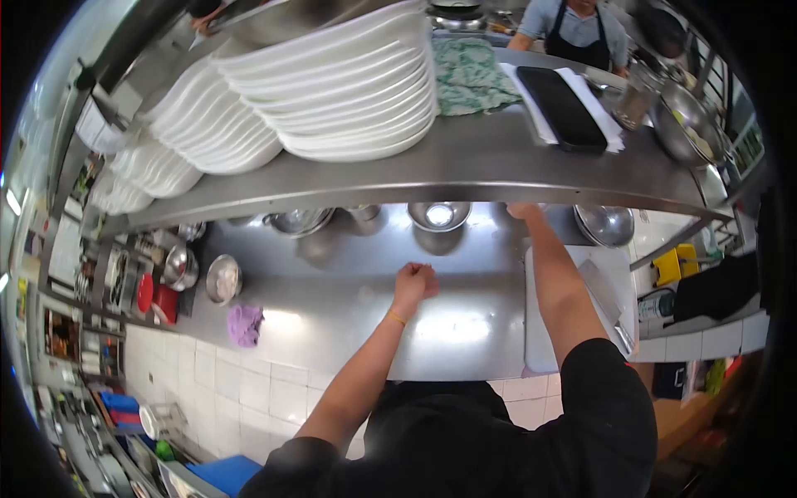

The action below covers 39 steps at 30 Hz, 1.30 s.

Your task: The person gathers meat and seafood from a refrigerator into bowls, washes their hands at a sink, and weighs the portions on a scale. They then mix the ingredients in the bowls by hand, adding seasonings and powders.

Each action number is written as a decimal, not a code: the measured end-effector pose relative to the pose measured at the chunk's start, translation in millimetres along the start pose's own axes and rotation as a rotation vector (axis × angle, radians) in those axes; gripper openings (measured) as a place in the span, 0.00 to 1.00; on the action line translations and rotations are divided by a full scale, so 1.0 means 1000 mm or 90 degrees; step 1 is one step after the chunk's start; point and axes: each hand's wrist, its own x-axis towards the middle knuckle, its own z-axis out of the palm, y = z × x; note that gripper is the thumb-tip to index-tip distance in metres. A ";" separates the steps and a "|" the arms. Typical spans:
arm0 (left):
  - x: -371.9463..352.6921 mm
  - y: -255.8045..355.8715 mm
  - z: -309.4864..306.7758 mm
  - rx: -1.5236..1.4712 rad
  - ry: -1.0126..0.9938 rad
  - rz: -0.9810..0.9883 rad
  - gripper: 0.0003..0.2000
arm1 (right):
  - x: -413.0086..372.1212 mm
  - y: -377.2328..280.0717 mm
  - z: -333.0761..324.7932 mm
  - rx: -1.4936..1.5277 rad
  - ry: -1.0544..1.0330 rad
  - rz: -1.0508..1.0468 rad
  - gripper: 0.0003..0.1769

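My left hand [415, 282] hovers over the bare middle of the steel worktop [365, 307], its fingers curled in and nothing showing in them. Ahead of it, partly under the shelf edge, sits a small steel bowl [439, 217]. My right arm stretches forward across a white cutting board [544, 332]. My right hand [521, 210] reaches below the shelf, between that small bowl and a larger steel bowl [606, 224]; the shelf edge hides its fingers. On the board, right of my forearm, lies a broad-bladed knife [603, 292].
Above the worktop runs a steel shelf [498, 174] with stacked white dishes [340, 91], a green cloth [473, 76], a phone [562, 108] and a bowl of food [687, 124]. A purple cloth [245, 325] and a bowl [223, 280] lie left. Behind stands a person in an apron [577, 37].
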 end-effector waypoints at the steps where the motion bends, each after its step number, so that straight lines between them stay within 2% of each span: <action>1: 0.006 0.001 -0.001 -0.007 0.021 0.027 0.11 | 0.006 -0.003 -0.003 -0.002 -0.010 -0.019 0.19; 3: 0.016 0.007 0.000 0.013 0.044 0.057 0.12 | 0.004 -0.001 -0.015 0.042 -0.011 0.109 0.20; 7: 0.018 0.023 0.010 -0.059 0.077 0.037 0.11 | -0.023 -0.039 -0.085 0.076 -0.045 0.110 0.21; 9: 0.025 0.027 0.014 -0.093 0.114 0.064 0.11 | -0.050 -0.061 -0.100 0.054 0.012 0.050 0.18; 10: 0.032 0.028 0.016 -0.094 0.136 0.081 0.13 | -0.061 -0.065 -0.087 0.244 0.193 -0.015 0.14; 11: 0.047 0.027 0.015 -0.114 0.150 0.073 0.17 | -0.079 -0.074 -0.090 0.235 0.170 -0.012 0.14; 13: 0.065 0.041 0.023 -0.134 0.230 0.072 0.25 | -0.105 -0.097 -0.112 0.356 0.051 -0.046 0.11; 14: 0.072 0.052 0.026 -0.077 0.251 0.072 0.21 | -0.117 -0.099 -0.110 0.387 0.005 -0.066 0.11; 17: 0.116 0.042 0.019 -0.064 0.232 0.098 0.15 | -0.161 -0.098 -0.105 0.344 -0.041 -0.059 0.10; 18: 0.109 0.051 0.015 -0.060 0.222 0.103 0.12 | -0.177 -0.096 -0.108 0.363 -0.040 -0.046 0.10; 21: 0.090 0.054 -0.004 -0.105 0.211 0.191 0.13 | -0.227 -0.073 -0.098 0.494 -0.043 0.052 0.09; 23: 0.076 0.087 0.009 -0.117 0.173 0.204 0.14 | -0.245 -0.074 -0.116 0.606 -0.128 0.158 0.09; 25: 0.081 0.108 0.025 -0.127 0.109 0.208 0.15 | -0.263 -0.069 -0.102 0.612 -0.118 0.169 0.09; 27: 0.123 0.122 0.057 -0.056 0.072 0.264 0.16 | -0.272 -0.070 -0.096 0.612 -0.115 0.159 0.08; 29: 0.175 0.119 0.081 0.067 0.089 0.333 0.17 | -0.276 -0.085 -0.098 0.606 -0.080 0.136 0.08; 32: 0.240 0.080 0.096 0.373 0.193 0.459 0.19 | -0.283 -0.102 -0.108 0.636 -0.181 0.148 0.08; 35: 0.273 0.039 0.086 0.618 0.298 0.640 0.20 | -0.299 -0.108 -0.121 0.606 -0.204 0.126 0.08; 36: 0.273 0.025 0.080 0.621 0.310 0.628 0.21 | -0.307 -0.112 -0.121 0.603 -0.204 0.115 0.08; 37: 0.287 0.011 0.079 0.452 0.227 0.304 0.26 | -0.313 -0.115 -0.121 0.605 -0.218 0.102 0.08; 38: 0.171 0.064 0.055 0.236 0.198 0.184 0.31 | -0.317 -0.116 -0.122 0.621 -0.236 0.123 0.08; 39: 0.165 0.045 0.040 0.192 0.195 0.128 0.32 | -0.320 -0.117 -0.122 0.637 -0.249 0.144 0.08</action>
